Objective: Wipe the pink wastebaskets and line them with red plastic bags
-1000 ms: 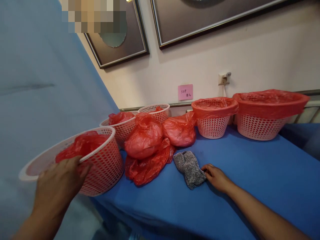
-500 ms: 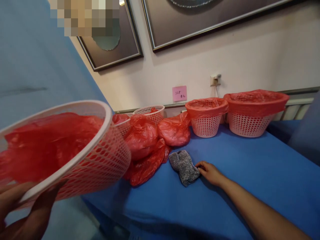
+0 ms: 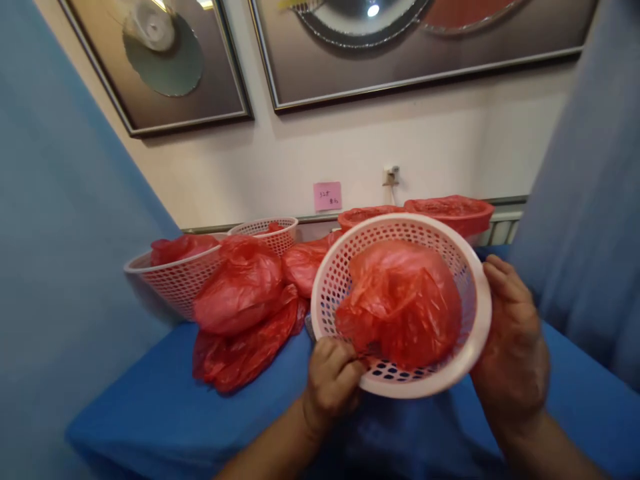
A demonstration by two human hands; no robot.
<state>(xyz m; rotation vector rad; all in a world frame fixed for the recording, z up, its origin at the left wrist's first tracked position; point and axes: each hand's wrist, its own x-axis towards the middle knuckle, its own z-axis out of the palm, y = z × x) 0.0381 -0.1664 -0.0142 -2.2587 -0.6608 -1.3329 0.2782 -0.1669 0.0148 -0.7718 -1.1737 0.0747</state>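
Note:
I hold a white perforated plastic basket (image 3: pixel 465 267) tilted toward me above the blue table (image 3: pixel 165 413). A crumpled red plastic bag (image 3: pixel 400 310) lies inside it. My left hand (image 3: pixel 333 380) grips the basket's near lower rim, fingers curled around the edge. My right hand (image 3: pixel 515 347) clasps the basket's right side from outside, its fingers on the rim.
Loose red bags (image 3: pixel 240 293) are piled on the table left of the basket. Behind them stand two more white baskets (image 3: pixel 175 277) (image 3: pixel 265 230). Two bag-lined baskets (image 3: pixel 450 210) sit at the back by the wall. Blue cloth hangs at left and right.
The basket went from my left hand at the far left to the middle, in front of me. My right hand left the grey cloth and took the basket's right side. The view swung right.

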